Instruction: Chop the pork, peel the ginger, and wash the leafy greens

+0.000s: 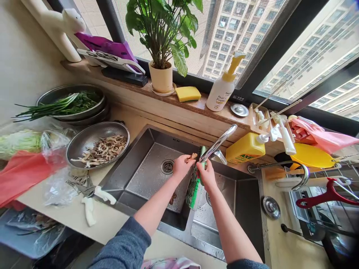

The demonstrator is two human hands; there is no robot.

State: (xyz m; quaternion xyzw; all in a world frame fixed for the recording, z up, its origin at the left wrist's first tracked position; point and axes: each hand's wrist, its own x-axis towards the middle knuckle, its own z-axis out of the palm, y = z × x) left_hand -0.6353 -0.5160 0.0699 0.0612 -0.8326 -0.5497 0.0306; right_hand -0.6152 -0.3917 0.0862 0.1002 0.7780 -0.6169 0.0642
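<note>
My left hand (182,166) is closed around a knobby brown piece of ginger (192,157), over the left basin of the steel double sink (148,164). Close beside it, below the faucet (220,142), my right hand (206,175) grips a green-handled brush (202,150). The spout partly covers the brush. A green and grey striped scrubbing cloth (193,192) hangs over the divider between the basins, just beneath my hands. More ginger (173,198) lies in the left basin, partly hidden by my left forearm.
Left of the sink are a colander of sliced mushrooms (103,149), a bowl of green onions (75,101) and white-handled scissors (89,194). A yellow detergent bottle (244,149) stands behind the right basin. A soap pump (221,91), sponge (187,93) and potted plant (161,76) line the sill.
</note>
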